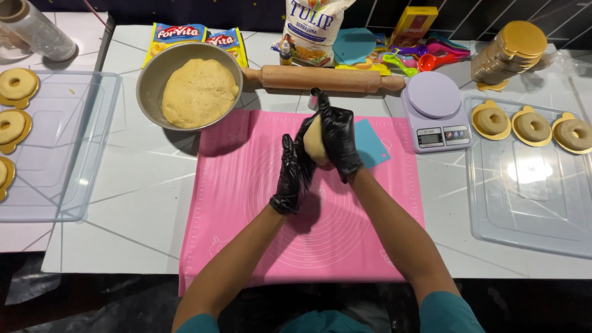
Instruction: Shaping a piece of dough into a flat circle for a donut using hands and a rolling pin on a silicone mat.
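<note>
Sitting far left, a clear tray (pixel 74 154) is carrying ring-shaped dough pieces (pixel 16 83) on gold cards. A metal bowl (pixel 148 80) is holding a big dough mass (pixel 198 92); behind it a rolling pin (pixel 320 78) is lying. Over the pink mat (pixel 246 234), the left hand (pixel 295 176) and right hand (pixel 338 139), both black-gloved, are closing around a small dough ball (pixel 316 143), pressing it between them. A blue scraper (pixel 372 145), lilac scale (pixel 435 111) and second tray (pixel 530 197) are sitting right.

A pale yellow, smooth dough piece (pixel 315 143) sits upright, pressed between two black-gloved palms above the pink mat.
</note>
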